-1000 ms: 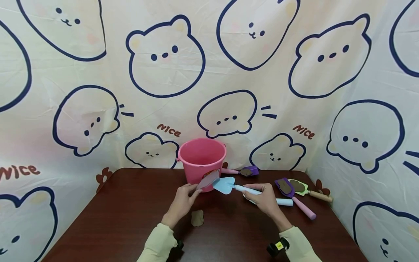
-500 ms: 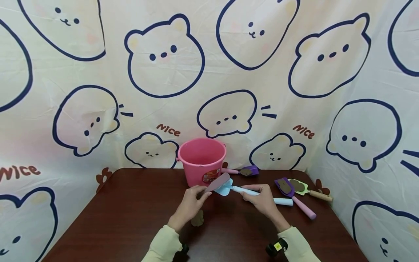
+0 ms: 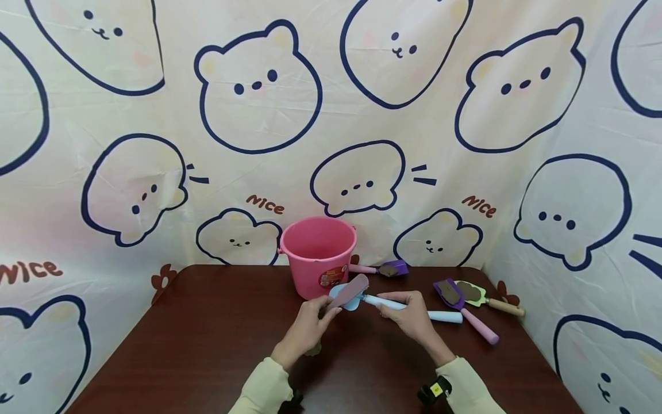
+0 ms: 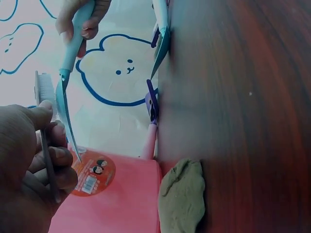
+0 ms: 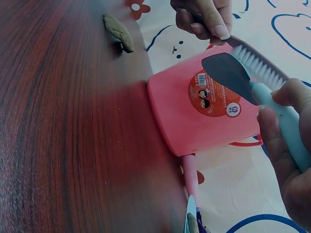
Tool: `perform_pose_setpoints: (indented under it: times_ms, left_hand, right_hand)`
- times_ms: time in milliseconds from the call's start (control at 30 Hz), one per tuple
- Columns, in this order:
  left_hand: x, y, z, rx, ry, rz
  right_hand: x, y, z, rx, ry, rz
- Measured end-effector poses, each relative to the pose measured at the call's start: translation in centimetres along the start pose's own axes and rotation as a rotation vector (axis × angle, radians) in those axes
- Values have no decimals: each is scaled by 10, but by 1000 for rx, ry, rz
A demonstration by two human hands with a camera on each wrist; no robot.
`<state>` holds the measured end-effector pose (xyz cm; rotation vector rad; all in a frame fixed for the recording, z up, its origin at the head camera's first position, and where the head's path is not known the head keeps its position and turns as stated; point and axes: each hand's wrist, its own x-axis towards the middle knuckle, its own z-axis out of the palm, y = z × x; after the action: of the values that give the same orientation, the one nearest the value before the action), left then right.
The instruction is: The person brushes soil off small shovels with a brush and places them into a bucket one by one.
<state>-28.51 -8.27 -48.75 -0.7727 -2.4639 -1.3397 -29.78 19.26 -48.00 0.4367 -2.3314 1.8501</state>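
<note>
My left hand (image 3: 305, 326) grips a small brush (image 3: 350, 292) with a mauve back; the right wrist view shows its white bristles (image 5: 257, 65). My right hand (image 3: 411, 316) pinches the handle of a light blue toy trowel (image 3: 385, 302). In the head view the brush overlaps the trowel's blade (image 5: 226, 73), its bristle side turned toward the blade. Both tools are up above the table, in front of a pink bucket (image 3: 315, 267). A grey-brown clay lump (image 4: 183, 196) lies on the table near my left hand, mostly hidden by the wrist in the head view.
Another light blue handle (image 3: 447, 317) lies behind my right hand. At the right lie a purple shovel (image 3: 450, 292) and a green one (image 3: 473, 292), both bearing clay. Another purple shovel (image 3: 395, 268) lies beside the bucket. Printed cloth (image 3: 248, 184) walls in the table (image 3: 207, 345).
My left hand and the brush have moved right, bringing the brush across the trowel's blade. The trowel has shifted slightly left. The left wrist now covers most of the clay lump.
</note>
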Motion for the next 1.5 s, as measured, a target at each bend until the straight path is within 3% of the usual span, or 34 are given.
perform_pose_setpoints:
  times_ms: [233, 800, 1167, 1500]
  left_hand:
    - [-1, -3, -2, 9, -72, -61]
    - [0, -17, -13, 20, -121, -98]
    - [1, -24, -19, 39, -100, -105]
    - [0, -24, -23, 55, -103, -122]
  right_hand:
    - [0, 1, -1, -11, 9, 4]
    - [2, 0, -4, -33, 49, -22]
    - [2, -1, -8, -45, 20, -63]
    - [2, 0, -7, -36, 40, -37]
